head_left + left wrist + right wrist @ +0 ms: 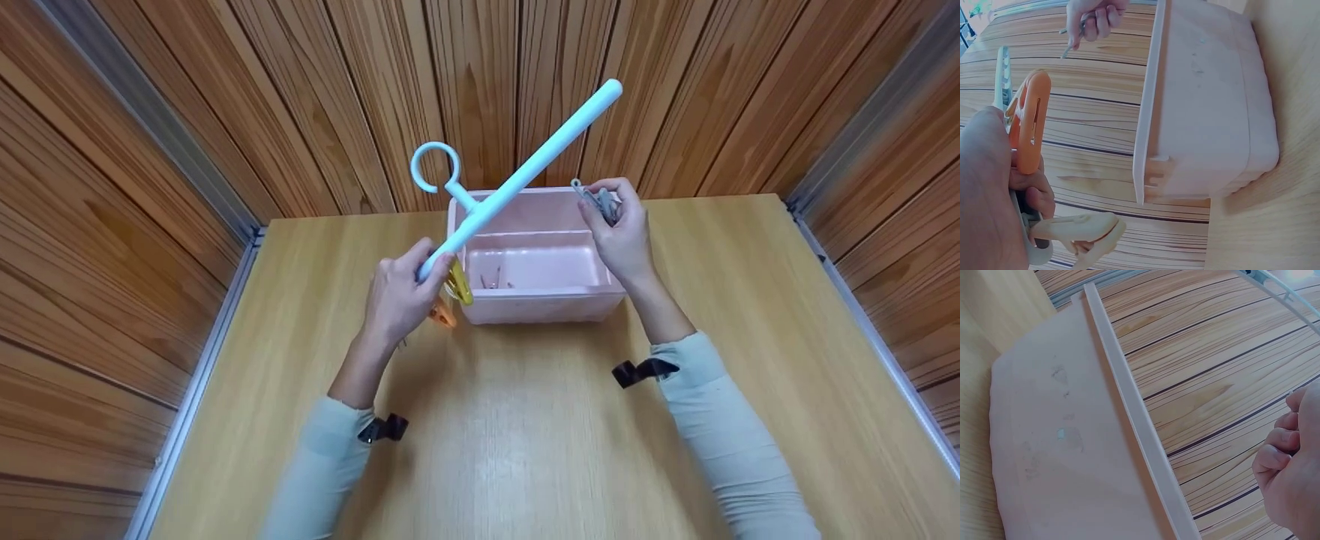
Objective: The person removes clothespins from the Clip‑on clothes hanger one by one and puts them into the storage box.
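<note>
My left hand (pixel 397 292) grips one end of a light blue hanger (pixel 532 169), its long bar slanting up to the right and its open hook (pixel 435 150) above the bar. A yellow clothespin (pixel 460 285) and an orange clothespin (pixel 442 315) hang beside the left fingers. The left wrist view shows the orange one close to the hand, with a pale clothespin (pixel 1081 228) below and a pale toothed piece (pixel 1003 79) above. Over the right rim of a pink bin (pixel 540 309), my right hand (pixel 626 236) pinches a grey clothespin (pixel 606 206), partly hidden by the fingers.
The bin stands on a wooden table (pixel 517 442) near its back edge, with a few small thin bits (pixel 491 281) at the left of its floor. Behind rises a wood-plank wall (pixel 472 90). Metal rails (pixel 199 375) run along the table's sides.
</note>
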### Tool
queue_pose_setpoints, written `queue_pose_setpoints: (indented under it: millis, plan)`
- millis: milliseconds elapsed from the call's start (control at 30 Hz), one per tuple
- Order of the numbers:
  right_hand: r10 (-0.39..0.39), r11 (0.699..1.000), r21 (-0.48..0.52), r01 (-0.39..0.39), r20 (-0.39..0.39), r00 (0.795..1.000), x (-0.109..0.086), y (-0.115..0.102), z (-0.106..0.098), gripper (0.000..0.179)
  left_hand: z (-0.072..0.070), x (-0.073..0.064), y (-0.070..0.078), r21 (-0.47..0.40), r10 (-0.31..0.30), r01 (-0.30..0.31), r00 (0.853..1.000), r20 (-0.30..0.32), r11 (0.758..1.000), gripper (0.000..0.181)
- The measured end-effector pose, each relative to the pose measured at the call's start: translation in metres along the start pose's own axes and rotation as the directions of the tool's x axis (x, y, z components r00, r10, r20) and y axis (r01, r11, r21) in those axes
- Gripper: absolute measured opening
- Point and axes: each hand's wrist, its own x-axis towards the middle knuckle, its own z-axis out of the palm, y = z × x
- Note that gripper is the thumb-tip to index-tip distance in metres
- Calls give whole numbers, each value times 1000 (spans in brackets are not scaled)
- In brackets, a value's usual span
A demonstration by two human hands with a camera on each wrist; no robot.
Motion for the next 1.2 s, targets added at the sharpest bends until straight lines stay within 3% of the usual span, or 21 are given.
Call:
queue_pose_setpoints:
  millis: [333,700,833,933,1100,1200]
  plan:
    - [72,996,-56,-67,88,994,16,0,1,20,3,-7,-8,-37,-28,28,1000,8,999,26]
    - [160,979,-155,-129,213,964,34,6,2,20,13,-15,-15,-44,-17,18,1000,14,999,24]
    - [195,960,-244,-135,242,951,37,6,0,24,14,-16,-17,-40,-23,24,1000,14,999,22]
    - [241,948,-273,-163,283,928,38,4,-3,28,13,-15,-17,-44,-29,29,1000,3,999,22]
    - [327,936,-254,-244,370,869,40,3,-7,38,10,-12,-17,-57,-30,29,1000,-9,998,24]
    - [361,926,-263,-272,397,844,40,2,-10,45,9,-11,-17,-52,-31,30,999,-13,998,24]
